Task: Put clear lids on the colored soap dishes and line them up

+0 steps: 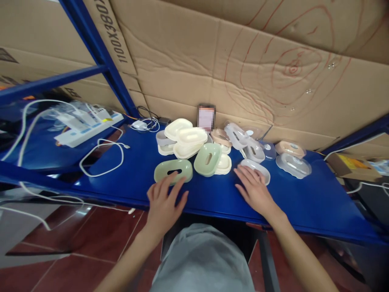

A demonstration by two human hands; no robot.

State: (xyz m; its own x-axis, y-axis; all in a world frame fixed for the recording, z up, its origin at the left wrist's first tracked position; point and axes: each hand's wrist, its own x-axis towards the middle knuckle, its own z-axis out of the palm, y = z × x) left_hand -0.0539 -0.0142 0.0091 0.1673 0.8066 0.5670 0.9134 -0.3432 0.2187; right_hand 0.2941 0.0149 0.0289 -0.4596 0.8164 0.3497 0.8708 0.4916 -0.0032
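Note:
My left hand [166, 198] rests with spread fingers at the near edge of a green soap dish [162, 168], its fingertips over the slot. My right hand [251, 187] lies with fingers stretched over a pale grey soap dish [263, 170], covering its left part; whether it touches the dish I cannot tell. Between the hands stands a second green soap dish [207, 160], tilted against a cream dish [224, 164]. Behind are several cream soap dishes [192, 136] in a heap and lilac-grey dish parts [255, 151] leaning on one another.
A clear lid [294, 164] and a peach dish [290, 149] lie right. A framed screen [206, 117] leans on the cardboard wall [182, 61]. Left are a power strip [88, 129], a white cable [121, 156] and a charger [139, 125]. The blue table's [209, 200] front edge is near me.

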